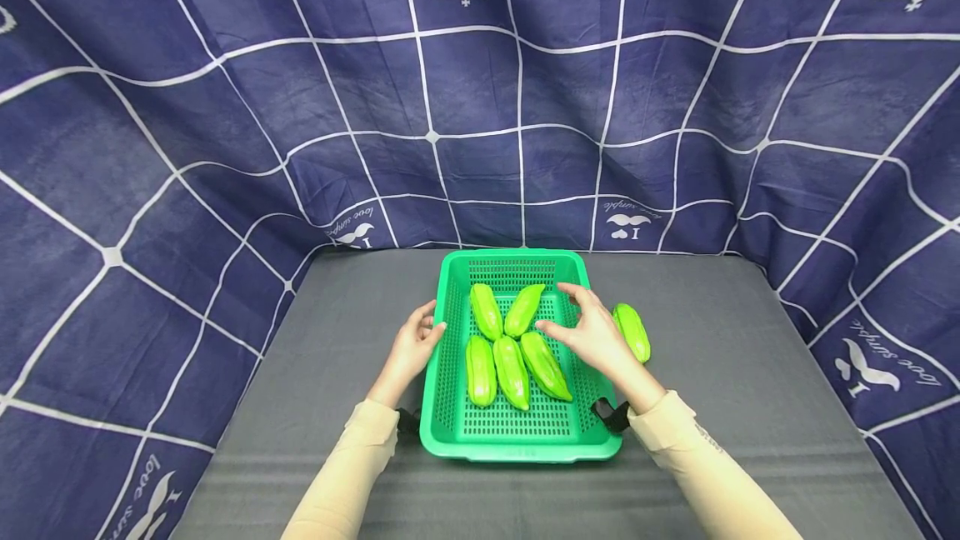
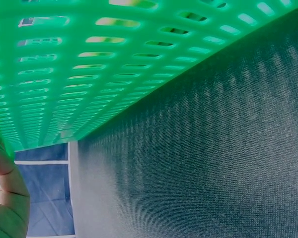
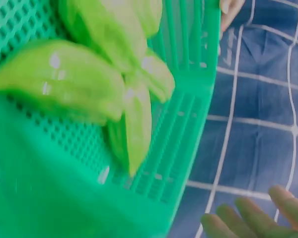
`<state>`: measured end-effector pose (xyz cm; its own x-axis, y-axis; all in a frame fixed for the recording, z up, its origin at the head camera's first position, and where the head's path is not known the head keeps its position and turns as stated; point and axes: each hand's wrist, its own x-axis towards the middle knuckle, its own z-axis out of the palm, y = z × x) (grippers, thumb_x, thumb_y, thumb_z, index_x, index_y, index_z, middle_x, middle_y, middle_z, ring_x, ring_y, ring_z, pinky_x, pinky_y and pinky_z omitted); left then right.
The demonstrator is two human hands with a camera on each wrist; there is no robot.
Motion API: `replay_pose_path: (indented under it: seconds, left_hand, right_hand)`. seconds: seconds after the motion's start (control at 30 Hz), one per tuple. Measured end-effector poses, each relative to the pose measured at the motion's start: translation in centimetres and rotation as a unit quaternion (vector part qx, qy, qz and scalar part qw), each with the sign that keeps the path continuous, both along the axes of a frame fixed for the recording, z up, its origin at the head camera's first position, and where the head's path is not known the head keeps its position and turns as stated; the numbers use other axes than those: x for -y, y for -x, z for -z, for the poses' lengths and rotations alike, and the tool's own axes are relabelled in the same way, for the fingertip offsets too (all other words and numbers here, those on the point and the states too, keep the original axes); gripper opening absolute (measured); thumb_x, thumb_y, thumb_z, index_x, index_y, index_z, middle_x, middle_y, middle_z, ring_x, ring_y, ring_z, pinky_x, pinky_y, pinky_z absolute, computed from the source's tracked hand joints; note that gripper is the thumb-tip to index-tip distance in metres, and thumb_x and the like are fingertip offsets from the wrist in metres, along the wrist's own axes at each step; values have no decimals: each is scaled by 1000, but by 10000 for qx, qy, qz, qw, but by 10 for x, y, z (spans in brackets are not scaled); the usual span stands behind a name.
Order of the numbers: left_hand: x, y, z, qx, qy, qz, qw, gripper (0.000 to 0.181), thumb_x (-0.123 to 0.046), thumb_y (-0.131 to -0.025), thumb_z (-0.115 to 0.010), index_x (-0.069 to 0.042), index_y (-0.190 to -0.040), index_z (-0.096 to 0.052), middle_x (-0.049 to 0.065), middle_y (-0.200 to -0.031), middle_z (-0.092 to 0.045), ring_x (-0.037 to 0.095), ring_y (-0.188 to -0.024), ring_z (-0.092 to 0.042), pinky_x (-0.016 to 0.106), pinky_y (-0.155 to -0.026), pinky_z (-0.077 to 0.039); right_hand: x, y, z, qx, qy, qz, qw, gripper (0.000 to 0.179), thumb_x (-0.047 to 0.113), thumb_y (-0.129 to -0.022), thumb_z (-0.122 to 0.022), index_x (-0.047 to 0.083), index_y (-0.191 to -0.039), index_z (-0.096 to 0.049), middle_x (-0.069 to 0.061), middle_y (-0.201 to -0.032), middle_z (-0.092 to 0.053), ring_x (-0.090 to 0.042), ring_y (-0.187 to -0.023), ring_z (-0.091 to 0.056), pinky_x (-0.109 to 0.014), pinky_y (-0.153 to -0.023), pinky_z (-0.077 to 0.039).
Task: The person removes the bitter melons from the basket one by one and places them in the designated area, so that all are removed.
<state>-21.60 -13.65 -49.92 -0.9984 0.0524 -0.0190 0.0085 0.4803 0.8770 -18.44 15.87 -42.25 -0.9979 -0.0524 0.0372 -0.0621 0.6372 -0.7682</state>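
A green plastic basket (image 1: 517, 450) with slotted walls stands on the grey table. Several glossy, elongated light-green vegetables (image 1: 512, 372) with tapering ends lie on its bottom. My left hand (image 1: 412, 344) grips the basket's left rim, thumb on the edge and fingers on the outer side. In the left wrist view part of that hand (image 2: 7, 191) appears beside the slotted wall. Over the basket's right side, my right hand (image 1: 596, 332) has thumb and fingers spread apart and holds nothing. Just right of that hand another light-green vegetable (image 1: 632, 332) lies on the table outside the basket.
The grey tabletop (image 1: 337, 315) extends on both sides of the basket. A dark blue curtain (image 1: 480, 165) with white grid lines hangs behind and along both sides. Black straps (image 1: 611, 415) are on the wrists, close to the basket's walls.
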Motion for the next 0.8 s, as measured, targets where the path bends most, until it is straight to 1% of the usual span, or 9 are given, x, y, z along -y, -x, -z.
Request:
replay_pose_path:
  seconds: [0.1,0.23,0.33,0.5,0.67,0.8]
  left_hand:
    - [1,0,1,-7,-15,0,10000,56,-20,-100,-59,-6,-150,-39,22,-124,-58,17,-78,-55,32,-69,-44]
    - [1,0,1,-39,-35,33,10000,56,-21,-101,-59,-5,-151,-38,22,-124,-59,17,-76,-54,32,-68,-44]
    - [2,0,1,-77,-32,50,10000,56,-21,-101,-58,-5,-151,-38,23,-124,-59,16,-74,-53,32,-68,-43]
    - [2,-1,0,-79,-82,78,9999,56,-20,-101,-59,-4,-150,-38,23,-124,-59,16,-69,-50,32,-65,-42]
    - [2,0,0,-10,-179,62,9998,56,-20,-101,-59,-6,-151,-38,23,-125,-58,15,-70,-50,32,-65,-42]
    - [2,0,1,-10,-165,43,9999,56,-20,-101,-59,-7,-151,-38,22,-124,-59,15,-73,-53,31,-66,-43]
  right_hand:
    - [13,1,6,221,-117,-91,9996,79,34,-83,-77,3,-147,-42,-21,-148,-43,-40,-134,-44,-55,-103,-42]
    - [25,4,20,677,-333,-166,9970,84,32,-82,-78,-3,-147,-39,-25,-149,-41,-44,-137,-40,-56,-108,-37]
    - [30,6,31,1074,-490,-108,9929,85,30,-81,-80,-4,-146,-38,-27,-149,-42,-45,-137,-40,-56,-109,-37]
    - [34,8,43,1630,-682,-16,9843,85,25,-78,-82,-7,-144,-39,-31,-143,-45,-47,-131,-44,-57,-107,-39]
    - [36,8,52,1890,-885,-27,9780,85,24,-78,-82,-11,-142,-38,-34,-140,-46,-49,-129,-46,-57,-105,-40]
    - [36,7,55,1955,-1050,-21,9751,83,23,-80,-81,-14,-141,-38,-36,-138,-47,-50,-128,-46,-56,-104,-41]
